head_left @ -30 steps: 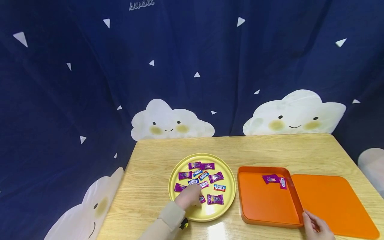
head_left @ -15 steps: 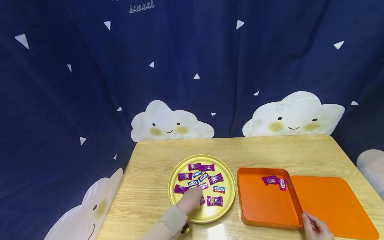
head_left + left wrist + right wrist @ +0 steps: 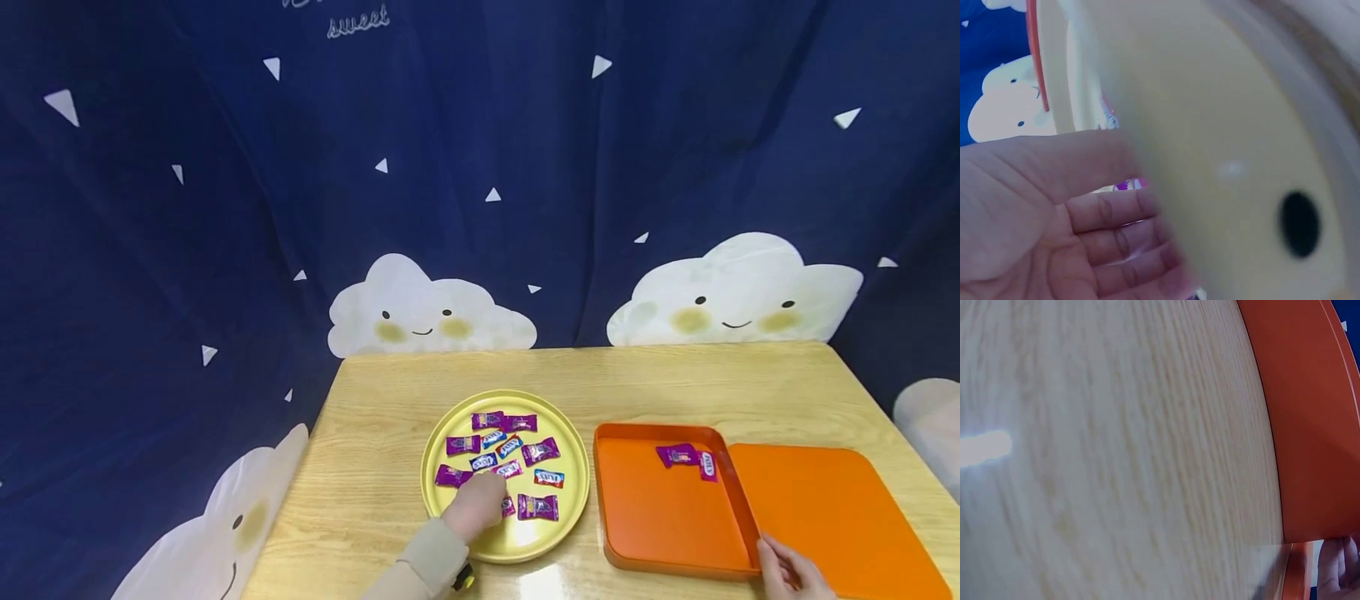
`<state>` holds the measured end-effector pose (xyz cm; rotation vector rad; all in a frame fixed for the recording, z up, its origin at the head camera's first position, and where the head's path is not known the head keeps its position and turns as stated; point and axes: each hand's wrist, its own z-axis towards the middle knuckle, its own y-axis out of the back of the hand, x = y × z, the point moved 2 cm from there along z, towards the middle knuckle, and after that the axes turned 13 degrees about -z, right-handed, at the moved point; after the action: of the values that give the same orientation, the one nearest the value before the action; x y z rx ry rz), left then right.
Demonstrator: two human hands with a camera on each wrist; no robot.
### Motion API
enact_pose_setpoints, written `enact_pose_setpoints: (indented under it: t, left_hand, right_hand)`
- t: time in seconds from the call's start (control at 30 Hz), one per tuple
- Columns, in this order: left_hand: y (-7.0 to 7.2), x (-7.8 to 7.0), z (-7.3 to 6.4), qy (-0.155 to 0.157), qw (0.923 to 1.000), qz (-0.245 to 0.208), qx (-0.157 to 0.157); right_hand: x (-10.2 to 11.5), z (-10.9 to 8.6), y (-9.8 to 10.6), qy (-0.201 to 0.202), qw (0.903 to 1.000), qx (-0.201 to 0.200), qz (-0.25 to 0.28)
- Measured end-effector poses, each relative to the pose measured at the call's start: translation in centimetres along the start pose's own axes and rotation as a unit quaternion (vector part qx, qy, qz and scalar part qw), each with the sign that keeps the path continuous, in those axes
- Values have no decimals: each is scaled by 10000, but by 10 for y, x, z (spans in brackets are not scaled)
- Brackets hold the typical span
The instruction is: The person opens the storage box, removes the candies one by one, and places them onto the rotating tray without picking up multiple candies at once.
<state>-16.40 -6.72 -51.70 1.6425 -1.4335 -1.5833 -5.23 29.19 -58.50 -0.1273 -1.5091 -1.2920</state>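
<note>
In the head view my left hand (image 3: 480, 504) reaches over the front left of a round yellow plate (image 3: 498, 546). The fingers lie beside a small purple-pink wrapped candy (image 3: 507, 506). In the left wrist view the plate's side (image 3: 1235, 125) hides the fingertips, so I cannot tell whether they pinch a candy. Several larger purple candies (image 3: 537, 507) and small blue, red and pink ones (image 3: 549, 478) are spread over the plate. My right hand (image 3: 793, 571) grips the front right corner of a shallow orange tray (image 3: 667, 533), thumb and fingers at its wall.
Inside the tray, near its back right, lie a purple candy (image 3: 677, 455) and a small pink candy (image 3: 708, 466). A flat orange lid or mat (image 3: 832, 500) lies right of the tray on the wooden table (image 3: 375, 467). A dark blue curtain (image 3: 450, 125) hangs behind.
My left hand has shifted slightly right over the plate, its fingers drawn closer together. The right hand stays at the tray's corner. The head view has tilted up a little.
</note>
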Motion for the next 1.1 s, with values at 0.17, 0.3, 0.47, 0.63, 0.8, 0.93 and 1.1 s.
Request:
enact_pose_setpoints:
  t: [0.17,0.3,0.47,0.63,0.8,0.93,1.1]
  left_hand:
    - [11,-2,3,-133,9995,-259,-88]
    - [23,-6,12,-594,9963,441,-442]
    - [36,-12,29,-908,9899,634,-889]
    - [46,-24,47,-1169,9870,409,-1028]
    - [47,-46,65,-1218,9879,426,-864]
    - [41,-65,76,-1348,9858,598,-800]
    - [31,-91,92,-1704,9785,815,-831]
  right_hand:
    - [-4,-1,-3,60,9996,-251,110]
    - [-7,-3,-5,37,9990,-427,145]
    - [-7,-3,-5,-92,9995,-308,75]
    - [-8,-4,-5,-62,9993,-373,38]
    - [-8,-6,-6,-78,9985,-532,38]
    - [-8,-6,-7,128,9973,-729,-22]
    - [-9,-4,-9,71,9975,-693,-121]
